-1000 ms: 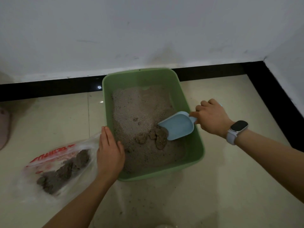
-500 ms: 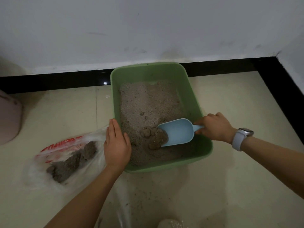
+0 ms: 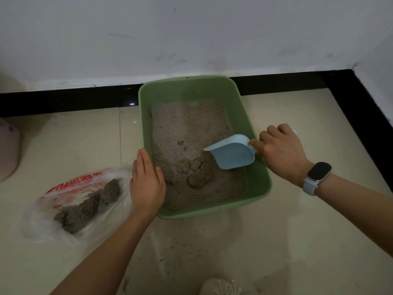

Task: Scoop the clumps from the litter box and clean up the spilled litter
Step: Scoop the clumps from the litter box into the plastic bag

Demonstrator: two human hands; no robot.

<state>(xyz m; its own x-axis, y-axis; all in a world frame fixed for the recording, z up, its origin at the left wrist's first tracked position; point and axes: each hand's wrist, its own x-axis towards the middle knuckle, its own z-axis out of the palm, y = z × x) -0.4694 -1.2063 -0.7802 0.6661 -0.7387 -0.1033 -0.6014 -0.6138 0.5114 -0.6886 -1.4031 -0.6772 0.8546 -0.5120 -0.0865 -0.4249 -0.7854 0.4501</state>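
While my left hand [image 3: 146, 184] lies flat on the box [image 3: 258, 179] rim to steady it, right hand [image 3: 282, 152] fingers grip the scoop [image 3: 230, 153] tilted just above the clumps [image 3: 198, 173], bag [image 3: 80, 199] beside for dumping.

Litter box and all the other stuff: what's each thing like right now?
litter box: on the floor, holds litter
clumps: unscooped, in the litter
scoop: empty, tilted, above the litter
plastic bag: lying open, dark clumps inside
left hand: flat on the box rim
right hand: gripping the scoop handle
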